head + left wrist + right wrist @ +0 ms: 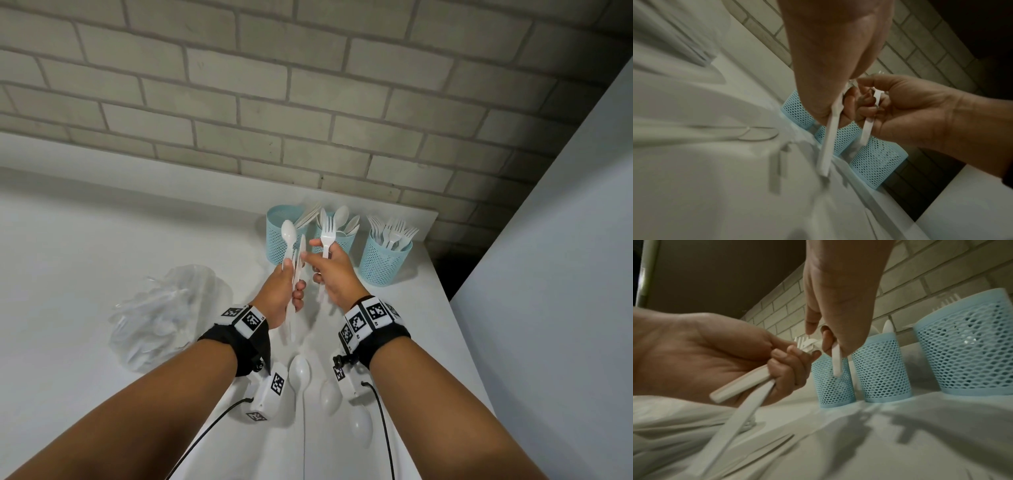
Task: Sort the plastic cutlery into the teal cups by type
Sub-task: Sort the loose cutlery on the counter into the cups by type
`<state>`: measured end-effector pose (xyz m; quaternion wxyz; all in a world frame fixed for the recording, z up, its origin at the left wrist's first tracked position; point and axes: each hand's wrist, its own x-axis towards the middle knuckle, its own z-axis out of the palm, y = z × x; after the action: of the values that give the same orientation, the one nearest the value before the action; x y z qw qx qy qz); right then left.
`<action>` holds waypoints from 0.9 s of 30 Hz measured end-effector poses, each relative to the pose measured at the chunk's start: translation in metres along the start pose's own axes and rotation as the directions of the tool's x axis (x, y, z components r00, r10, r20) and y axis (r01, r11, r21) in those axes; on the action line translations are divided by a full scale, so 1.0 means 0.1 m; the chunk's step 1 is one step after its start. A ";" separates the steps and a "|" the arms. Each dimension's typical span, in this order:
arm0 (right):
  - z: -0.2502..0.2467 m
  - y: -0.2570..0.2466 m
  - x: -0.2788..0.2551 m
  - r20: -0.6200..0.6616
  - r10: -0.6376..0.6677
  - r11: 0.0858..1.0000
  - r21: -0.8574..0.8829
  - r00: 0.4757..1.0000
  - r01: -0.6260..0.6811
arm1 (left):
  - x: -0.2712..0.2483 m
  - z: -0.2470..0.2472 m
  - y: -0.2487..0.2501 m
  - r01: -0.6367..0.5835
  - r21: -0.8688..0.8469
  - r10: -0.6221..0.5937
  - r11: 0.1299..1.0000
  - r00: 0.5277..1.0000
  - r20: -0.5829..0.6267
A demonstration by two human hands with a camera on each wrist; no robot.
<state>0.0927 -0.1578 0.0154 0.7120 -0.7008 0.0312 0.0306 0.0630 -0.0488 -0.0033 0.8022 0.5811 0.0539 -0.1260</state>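
Three teal mesh cups stand at the table's back right: the left cup (278,240) holds knives, the middle cup (342,240) spoons, the right cup (383,263) forks. My left hand (286,284) grips a small bundle of white cutlery upright, with a spoon (288,233) and a knife (302,251) showing above the fingers and the handles (828,146) hanging below. My right hand (330,270) pinches a white fork (327,233) by its neck, just right of the bundle and in front of the middle cup. The fork's handle (836,363) hangs under the fingers.
Three white spoons (299,371) (330,395) (361,428) lie loose on the white table (102,240) below my wrists. A crumpled clear plastic bag (164,315) with more cutlery sits to the left. A brick wall stands behind the cups, and the table edge drops off at the right.
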 end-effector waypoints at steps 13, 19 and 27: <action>-0.06 -0.15 0.15 -0.058 -0.077 0.990 -0.125 0.995 0.069 | -0.10 0.10 0.04 0.005 0.197 -0.024 0.980 0.995 0.094; -0.14 -0.15 0.19 0.024 -0.110 0.964 -0.241 0.994 0.113 | -0.11 0.18 0.06 0.002 0.267 -0.026 0.964 0.996 0.087; -0.48 -0.63 0.50 -0.311 -0.157 0.984 0.031 0.938 0.175 | -0.07 0.32 0.13 0.002 0.269 -0.043 0.963 0.988 0.147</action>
<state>0.1481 -0.2068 0.0733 0.7187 -0.6760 0.0832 -0.1397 0.0579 -0.0745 0.0206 0.7165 0.6725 -0.0181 -0.1847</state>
